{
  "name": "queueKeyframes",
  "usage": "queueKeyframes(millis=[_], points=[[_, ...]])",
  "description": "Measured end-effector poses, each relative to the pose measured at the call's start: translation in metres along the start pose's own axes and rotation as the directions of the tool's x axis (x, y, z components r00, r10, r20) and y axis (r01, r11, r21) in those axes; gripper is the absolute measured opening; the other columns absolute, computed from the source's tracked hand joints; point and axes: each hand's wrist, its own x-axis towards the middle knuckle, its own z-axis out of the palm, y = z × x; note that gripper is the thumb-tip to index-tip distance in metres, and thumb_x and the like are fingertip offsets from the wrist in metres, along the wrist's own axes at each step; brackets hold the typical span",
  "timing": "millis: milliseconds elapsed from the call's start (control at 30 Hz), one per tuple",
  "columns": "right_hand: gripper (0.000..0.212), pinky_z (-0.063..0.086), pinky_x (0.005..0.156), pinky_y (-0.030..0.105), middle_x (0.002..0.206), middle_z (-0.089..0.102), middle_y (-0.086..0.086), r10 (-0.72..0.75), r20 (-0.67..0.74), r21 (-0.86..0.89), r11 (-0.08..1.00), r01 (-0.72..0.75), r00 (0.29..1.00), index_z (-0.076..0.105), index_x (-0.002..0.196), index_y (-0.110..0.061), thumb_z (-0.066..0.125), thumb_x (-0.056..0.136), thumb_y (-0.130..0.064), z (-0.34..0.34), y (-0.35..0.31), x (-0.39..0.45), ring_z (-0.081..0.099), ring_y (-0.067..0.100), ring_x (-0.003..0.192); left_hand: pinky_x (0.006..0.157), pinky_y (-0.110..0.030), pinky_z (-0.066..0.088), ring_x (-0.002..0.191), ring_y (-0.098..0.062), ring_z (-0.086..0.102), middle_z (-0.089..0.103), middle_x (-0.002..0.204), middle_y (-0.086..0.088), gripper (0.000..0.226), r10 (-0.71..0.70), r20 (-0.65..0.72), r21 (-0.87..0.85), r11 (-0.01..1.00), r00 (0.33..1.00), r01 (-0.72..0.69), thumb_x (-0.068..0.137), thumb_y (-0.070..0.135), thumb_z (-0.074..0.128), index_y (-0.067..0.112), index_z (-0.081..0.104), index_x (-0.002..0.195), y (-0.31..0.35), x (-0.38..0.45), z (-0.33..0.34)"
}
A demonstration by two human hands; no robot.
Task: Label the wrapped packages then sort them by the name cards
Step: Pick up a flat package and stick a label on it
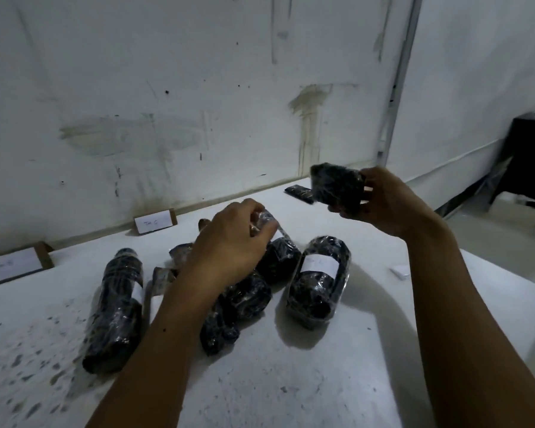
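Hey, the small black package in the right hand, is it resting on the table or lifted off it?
Lifted: the right hand holds the small package above the table.

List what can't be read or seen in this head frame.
- Writing on the two name cards by the wall: too faint and small to read.
- Label on the package right of the pile: writing illegible.
- What the left hand pinches: mostly covered by its grip.
- Small package held up by the right hand: no label side visible.
- Far package: partly behind the held one.
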Motion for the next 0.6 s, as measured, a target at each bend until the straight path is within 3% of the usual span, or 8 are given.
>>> queueKeyframes(millis=[100, 167, 267, 333, 433, 533, 600], points=[[0.057, 0.06, 0.076, 0.039, 0.133, 0.055, 0.034, -0.016, 0.241, 0.013, 1.0, 0.013, 0.97, 0.049, 0.142, 0.002, 0.034, 0.101, -0.034, 0.002, -0.011, -0.013, 0.063, 0.055, 0.111, 0.113, -0.051, 0.04, 0.138, -0.017, 0.047, 0.041, 0.156, 0.005, 0.067, 0.011, 0.029, -0.103, 0.995, 1.0, -0.008, 0.096, 0.066, 0.046, 0.037, 0.028, 0.154, 0.012, -0.002, 0.009], [0.06, 0.061, 0.074, 0.037, 0.136, 0.056, 0.034, 0.001, 0.412, -0.005, 1.0, 0.002, 0.911, 0.049, 0.143, -0.001, 0.031, 0.1, -0.039, 0.008, -0.012, -0.016, 0.065, 0.053, 0.108, 0.115, -0.05, 0.039, 0.141, -0.014, 0.044, 0.032, 0.163, 0.007, 0.076, -0.002, 0.021, -0.234, 0.972, 1.0, 0.007, 0.094, 0.068, 0.045, 0.04, 0.016, 0.158, 0.018, -0.002, 0.01], [0.062, 0.062, 0.074, 0.038, 0.134, 0.058, 0.033, 0.054, 0.559, -0.069, 0.997, -0.018, 0.828, 0.046, 0.144, -0.002, 0.031, 0.101, -0.044, 0.023, -0.011, -0.021, 0.065, 0.052, 0.106, 0.111, -0.046, 0.045, 0.128, -0.01, 0.052, 0.041, 0.156, 0.007, 0.078, -0.042, -0.009, -0.372, 0.928, 0.999, 0.036, 0.093, 0.061, 0.056, 0.037, 0.021, 0.158, 0.025, -0.003, 0.011], [0.067, 0.063, 0.071, 0.038, 0.135, 0.056, 0.035, 0.082, 0.605, -0.109, 0.994, -0.019, 0.792, 0.043, 0.145, -0.001, 0.037, 0.099, -0.049, 0.031, -0.008, -0.023, 0.064, 0.054, 0.105, 0.104, -0.039, 0.05, 0.117, -0.01, 0.057, 0.054, 0.135, 0.01, 0.063, -0.068, -0.058, -0.433, 0.901, 0.996, 0.037, 0.093, 0.052, 0.064, 0.036, 0.041, 0.149, 0.027, -0.004, 0.011], [0.07, 0.064, 0.073, 0.042, 0.131, 0.061, 0.029, 0.073, 0.555, -0.144, 0.99, 0.01, 0.828, 0.049, 0.14, -0.002, 0.044, 0.095, -0.055, 0.038, -0.004, -0.027, 0.063, 0.053, 0.11, 0.084, -0.03, 0.06, 0.099, -0.01, 0.07, 0.071, 0.109, 0.01, 0.031, -0.076, -0.152, -0.48, 0.877, 0.985, -0.006, 0.09, 0.036, 0.074, 0.03, 0.067, 0.119, 0.023, -0.002, 0.008], [0.064, 0.061, 0.081, 0.047, 0.114, 0.069, 0.018, -0.038, 0.343, -0.209, 0.971, 0.115, 0.939, 0.057, 0.129, 0.002, 0.04, 0.099, -0.053, 0.029, 0.001, -0.027, 0.067, 0.041, 0.103, 0.079, -0.039, 0.064, 0.083, -0.008, 0.073, 0.074, 0.101, 0.009, 0.032, -0.078, -0.165, -0.463, 0.886, 0.983, -0.007, 0.086, 0.037, 0.078, 0.028, 0.071, 0.116, 0.02, -0.003, 0.006], [0.046, 0.057, 0.085, 0.046, 0.109, 0.074, 0.011, -0.149, 0.193, -0.376, 0.902, 0.214, 0.97, 0.066, 0.116, -0.003, 0.043, 0.106, -0.041, 0.017, 0.005, -0.03, 0.071, 0.033, 0.1, 0.079, -0.043, 0.064, 0.081, -0.009, 0.073, 0.075, 0.099, 0.01, 0.032, -0.087, -0.161, -0.467, 0.884, 0.983, 0.002, 0.085, 0.039, 0.078, 0.03, 0.072, 0.114, 0.021, -0.004, 0.007]])
